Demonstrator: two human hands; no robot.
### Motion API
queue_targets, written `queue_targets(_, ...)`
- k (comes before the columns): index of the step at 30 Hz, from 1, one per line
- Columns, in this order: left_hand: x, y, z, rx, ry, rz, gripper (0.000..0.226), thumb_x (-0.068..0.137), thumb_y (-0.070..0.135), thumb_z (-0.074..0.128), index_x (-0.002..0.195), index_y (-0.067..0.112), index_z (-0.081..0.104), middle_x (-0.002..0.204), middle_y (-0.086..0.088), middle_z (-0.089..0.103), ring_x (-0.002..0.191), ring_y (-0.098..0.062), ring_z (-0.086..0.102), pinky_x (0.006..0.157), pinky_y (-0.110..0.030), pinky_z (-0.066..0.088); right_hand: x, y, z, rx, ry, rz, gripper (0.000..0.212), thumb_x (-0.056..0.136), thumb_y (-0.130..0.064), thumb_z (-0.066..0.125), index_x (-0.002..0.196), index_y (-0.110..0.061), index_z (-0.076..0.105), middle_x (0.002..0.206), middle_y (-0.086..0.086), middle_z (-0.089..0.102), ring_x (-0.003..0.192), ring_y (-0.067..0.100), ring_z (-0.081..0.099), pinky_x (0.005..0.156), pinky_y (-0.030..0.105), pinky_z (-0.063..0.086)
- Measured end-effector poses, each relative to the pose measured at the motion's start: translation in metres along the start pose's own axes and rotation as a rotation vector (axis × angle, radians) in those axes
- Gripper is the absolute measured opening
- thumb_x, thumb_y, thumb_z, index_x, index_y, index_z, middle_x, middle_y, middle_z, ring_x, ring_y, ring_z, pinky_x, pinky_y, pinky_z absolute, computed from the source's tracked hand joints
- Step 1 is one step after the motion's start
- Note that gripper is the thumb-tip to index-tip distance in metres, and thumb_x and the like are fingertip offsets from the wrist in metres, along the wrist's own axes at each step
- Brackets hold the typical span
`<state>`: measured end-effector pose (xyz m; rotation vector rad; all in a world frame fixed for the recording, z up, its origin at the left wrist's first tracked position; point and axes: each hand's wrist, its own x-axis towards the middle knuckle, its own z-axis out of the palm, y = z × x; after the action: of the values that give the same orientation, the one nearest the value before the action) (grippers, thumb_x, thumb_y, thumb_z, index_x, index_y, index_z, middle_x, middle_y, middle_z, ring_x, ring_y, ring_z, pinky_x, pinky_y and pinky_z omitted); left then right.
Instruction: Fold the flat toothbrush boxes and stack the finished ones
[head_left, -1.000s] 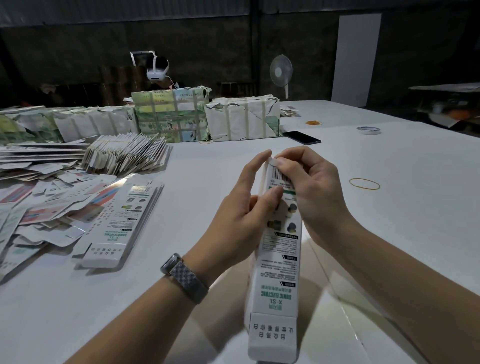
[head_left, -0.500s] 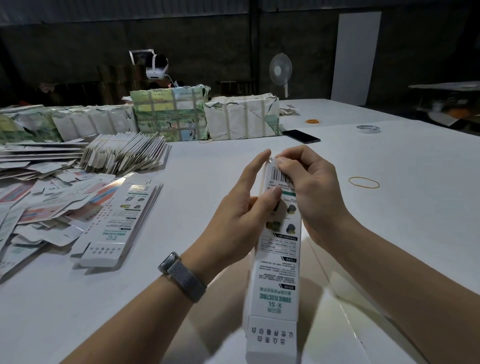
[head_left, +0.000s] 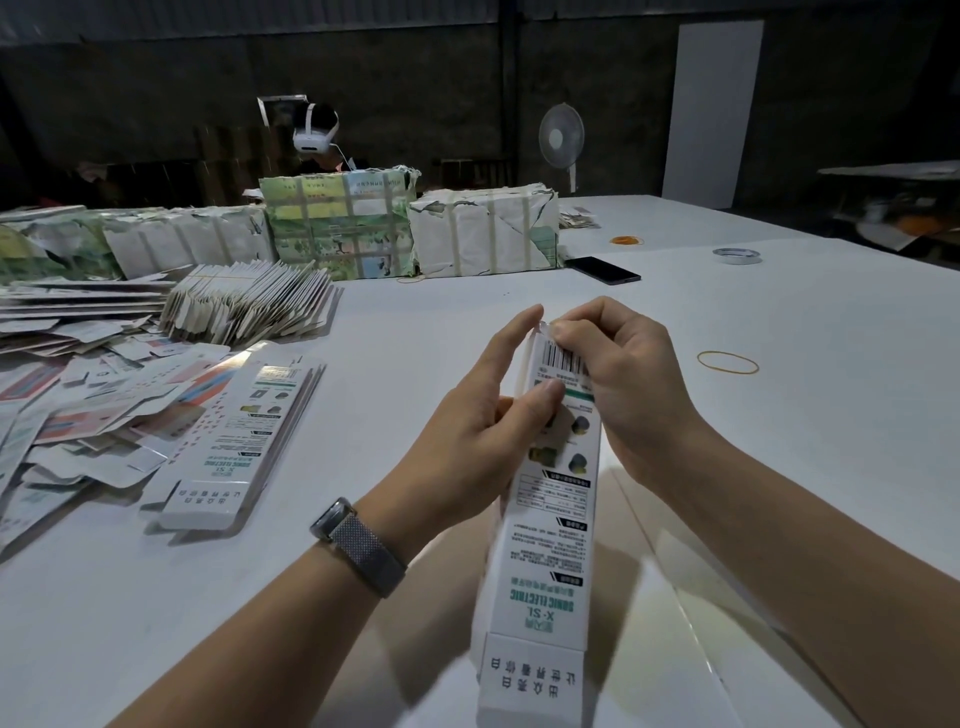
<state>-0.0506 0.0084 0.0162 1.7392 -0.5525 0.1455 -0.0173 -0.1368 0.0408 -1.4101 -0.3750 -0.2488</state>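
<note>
A long white toothbrush box (head_left: 548, 540) with green print stands up off the table in front of me, its near flap hanging open toward the camera. My left hand (head_left: 483, 421) grips its upper part, thumb on the printed face and forefinger up along the left edge. My right hand (head_left: 618, 384) has its fingers curled over the far end by the barcode, pinching the top flap. A small stack of flat white boxes (head_left: 244, 441) lies on the table at left.
Loose flat cartons (head_left: 78, 405) spread at far left, a fanned bundle (head_left: 249, 306) behind them. Wrapped packs (head_left: 483, 234) line the back of the white table (head_left: 779, 441). A phone (head_left: 602, 270), a tape roll (head_left: 735, 255) and rubber bands (head_left: 727, 362) lie at right. A person wearing a headset (head_left: 314, 130) sits behind the packs.
The right hand's fingers have curled down tighter over the top flap by the barcode. The box and the left hand have hardly moved.
</note>
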Motion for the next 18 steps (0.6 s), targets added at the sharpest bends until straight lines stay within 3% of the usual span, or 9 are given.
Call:
queue_targets(3,0.0,0.001,-0.002,-0.009,-0.005,-0.01,0.059,0.083,0.058,0.056,0.137,0.064,0.034,0.107,-0.001,0.077,0.087,-0.025,0.076,0.071,-0.048,0.063,0.001,-0.002,-0.002,0.016,-0.018,0.026,0.022,0.094,-0.008,0.059,0.073,-0.01,0.058,0.065,0.003,0.058,0.065,0.021,0.058,0.064,0.037,0.052)
queue_targets(8,0.001,-0.001,-0.002,0.032,0.012,-0.011,0.052,0.084,0.061,0.053,0.134,0.059,0.038,0.1,-0.006,0.077,0.084,-0.026,0.076,0.074,-0.057,0.062,0.001,-0.002,-0.004,0.002,-0.046,0.037,0.02,0.095,-0.009,0.056,0.076,-0.006,0.059,0.066,0.005,0.057,0.065,0.021,0.056,0.063,0.035,0.05)
queue_targets(14,0.004,-0.001,-0.003,-0.01,0.053,0.024,0.051,0.087,0.057,0.053,0.136,0.053,0.038,0.094,-0.002,0.077,0.082,-0.024,0.076,0.065,-0.04,0.059,-0.006,0.003,0.002,0.095,-0.133,0.013,0.014,0.09,-0.024,0.055,0.084,-0.025,0.067,0.072,-0.001,0.063,0.066,0.016,0.061,0.06,0.031,0.054)
queue_targets(18,0.003,-0.001,-0.005,-0.029,0.083,0.017,0.043,0.089,0.052,0.052,0.131,0.056,0.041,0.096,-0.005,0.078,0.084,-0.027,0.076,0.07,-0.047,0.061,-0.009,0.01,0.005,0.097,-0.13,0.015,0.023,0.083,-0.027,0.059,0.105,-0.03,0.059,0.08,0.001,0.063,0.068,0.02,0.065,0.064,0.038,0.058)
